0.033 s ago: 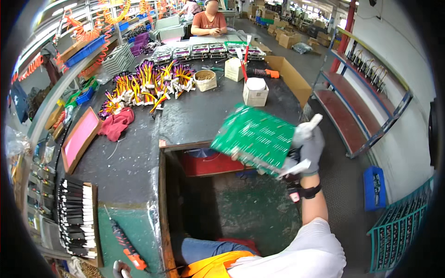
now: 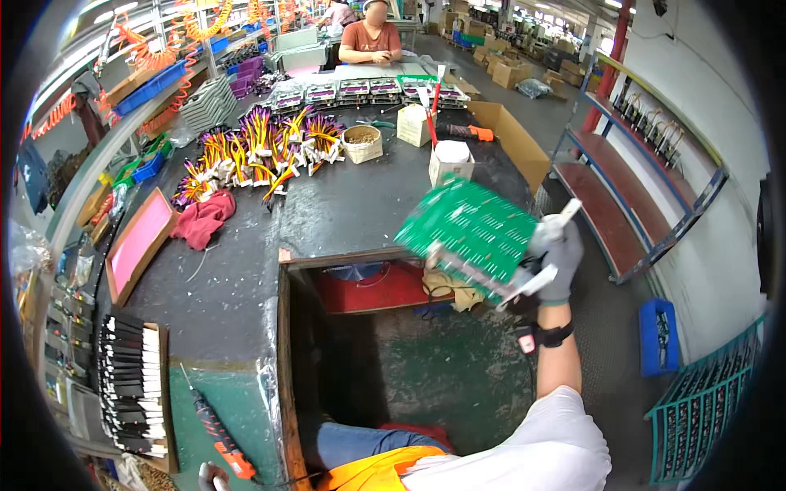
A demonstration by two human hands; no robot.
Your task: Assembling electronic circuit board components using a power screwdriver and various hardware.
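Observation:
My right hand (image 2: 559, 260), in a grey glove, is closed on the right end of a green circuit board (image 2: 471, 229). The board is held tilted over the open well in the bench, with metal parts along its near edge. White tabs stick out beside my fingers. My left hand (image 2: 214, 476), also gloved, shows only in part at the bottom edge, so its grip cannot be made out. Close to it on the green mat lies an electric screwdriver (image 2: 219, 434) with an orange end.
The dark bench (image 2: 327, 213) bears a heap of coloured wire bundles (image 2: 262, 147), a red cloth (image 2: 205, 219) and small white boxes (image 2: 450, 159). A box of black-and-white strips (image 2: 135, 385) stands at left. A shelf rack (image 2: 639, 172) is at right. Across the bench sits a person (image 2: 370, 41).
My right hand and the circuit board have shifted slightly to the right. A beige cloth in the well now shows below the board.

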